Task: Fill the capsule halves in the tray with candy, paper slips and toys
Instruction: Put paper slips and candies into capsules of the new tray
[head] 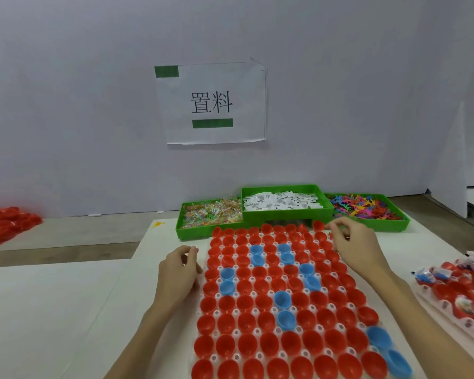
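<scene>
At the far left edge of the table point(52, 296) lies a heap of spare red capsule halves point(3, 225), too many and too blurred to count. Next comes the left hand point(179, 272), loosely curled and holding nothing, its fingers resting at the left rim of the white tray point(216, 313). The tray sits in front of the person and carries rows of open capsule halves point(257, 321), mostly red with about a dozen blue ones, and all appear unfilled. Behind it stand three green bins: one of wrapped candy point(211, 213), one of paper slips point(282, 203), one of coloured plastic toys point(364, 207). The right hand point(350, 242) hovers over the tray's far right corner with fingertips pinched together; whether it grips something small I cannot tell. A red half point(318, 225) at that corner looks tipped off its seat. At the right edge sits one second tray point(449, 313) whose capsules already hold contents. The likely trouble: a wrist or sleeve brushing the light halves could knock them out of their sockets, and the tilted one would spill whatever is dropped in.
</scene>
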Demonstrator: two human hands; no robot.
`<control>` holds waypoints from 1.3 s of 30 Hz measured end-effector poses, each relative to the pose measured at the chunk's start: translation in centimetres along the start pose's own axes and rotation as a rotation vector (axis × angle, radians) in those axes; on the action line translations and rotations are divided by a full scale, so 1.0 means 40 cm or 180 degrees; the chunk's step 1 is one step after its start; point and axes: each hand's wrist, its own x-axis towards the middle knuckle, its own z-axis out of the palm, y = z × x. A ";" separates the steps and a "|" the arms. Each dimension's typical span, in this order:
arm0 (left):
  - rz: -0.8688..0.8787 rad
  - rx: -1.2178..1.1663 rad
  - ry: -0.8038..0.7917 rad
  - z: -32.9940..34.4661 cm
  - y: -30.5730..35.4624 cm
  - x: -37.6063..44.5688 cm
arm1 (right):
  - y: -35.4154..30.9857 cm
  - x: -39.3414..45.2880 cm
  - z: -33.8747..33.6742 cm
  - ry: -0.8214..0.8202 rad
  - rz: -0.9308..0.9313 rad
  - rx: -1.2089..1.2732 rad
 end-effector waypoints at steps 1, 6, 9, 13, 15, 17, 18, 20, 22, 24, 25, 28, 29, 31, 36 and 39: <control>0.0056 0.0109 0.0081 -0.003 0.004 0.007 | 0.008 -0.006 0.006 0.0024 0.0038 0.0052; 0.0912 0.0794 0.0347 0.015 0.063 0.119 | 0.040 -0.001 0.024 0.0222 0.0037 0.0156; 0.1272 0.1277 0.0059 0.035 0.116 0.227 | 0.057 0.008 0.037 0.0235 -0.0020 0.0150; 0.1508 0.1938 -0.0847 0.051 0.146 0.343 | 0.067 0.009 0.043 0.0234 -0.0196 0.0177; 0.1492 0.2249 -0.1321 0.058 0.146 0.376 | 0.075 0.014 0.039 0.0236 -0.0236 0.0183; 0.1463 0.2432 -0.1510 0.065 0.144 0.395 | 0.080 0.017 0.036 0.0242 -0.0209 0.0181; 0.1438 0.2445 -0.1495 0.067 0.143 0.399 | 0.080 0.018 0.035 0.0259 -0.0209 0.0179; 0.1360 0.2411 -0.1377 0.069 0.139 0.404 | 0.079 0.018 0.038 0.0287 -0.0268 0.0171; 0.1239 0.2350 -0.1265 0.069 0.132 0.401 | 0.076 0.018 0.039 0.0318 -0.0341 0.0222; 0.1169 0.2268 -0.1176 0.070 0.124 0.399 | 0.070 0.020 0.037 0.0329 -0.0392 0.0299; 0.1146 0.2217 -0.1123 0.070 0.121 0.397 | 0.068 0.019 0.037 0.0315 -0.0406 0.0327; 0.1065 0.2075 -0.0973 0.069 0.115 0.388 | 0.061 0.016 0.037 0.0293 -0.0449 0.0357; 0.1021 0.2032 -0.0926 0.066 0.114 0.385 | 0.060 0.015 0.039 0.0282 -0.0446 0.0346; 0.0977 0.1958 -0.0828 0.058 0.114 0.381 | 0.061 0.014 0.041 0.0236 -0.0412 0.0322; 0.1191 0.1804 -0.0461 0.037 0.125 0.366 | 0.062 0.013 0.041 0.0180 -0.0374 0.0368; 0.1448 0.1345 0.0146 0.024 0.147 0.317 | 0.059 0.013 0.039 0.0197 -0.0381 0.0380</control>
